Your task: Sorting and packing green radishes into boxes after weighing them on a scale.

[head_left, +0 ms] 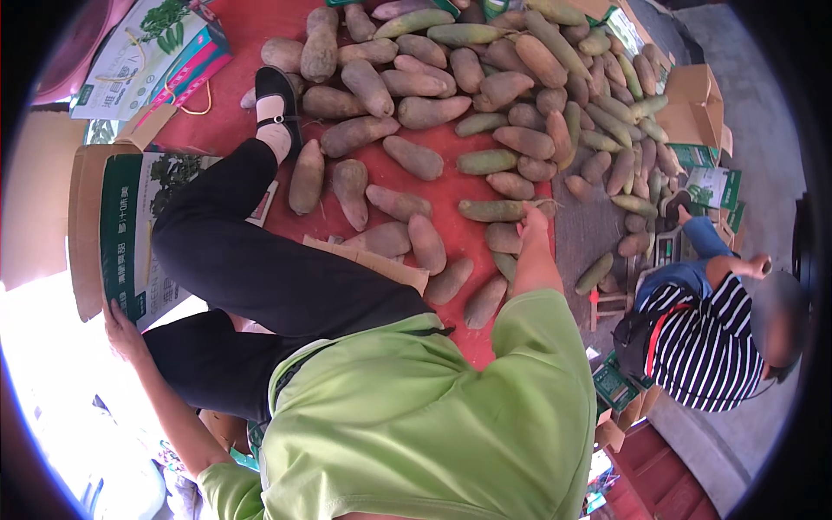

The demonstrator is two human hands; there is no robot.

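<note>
The right hand [531,221] reaches out over the red floor mat [451,186] and closes its fingers on the end of a long green-brown root tuber [494,210] lying near the mat's right edge. The left hand [124,329] grips the lower edge of an open brown cardboard box with a green and white printed panel [121,234], which stands at the mat's left edge. A large heap of brown and greenish tubers [485,87] covers the far half of the mat. At the far left corner lies a flat white carton with green leaf pictures and a pink side [147,52]. Beyond the right edge, small green and white boxes [711,186] are stacked beside a person in a striped shirt [706,334].
</note>
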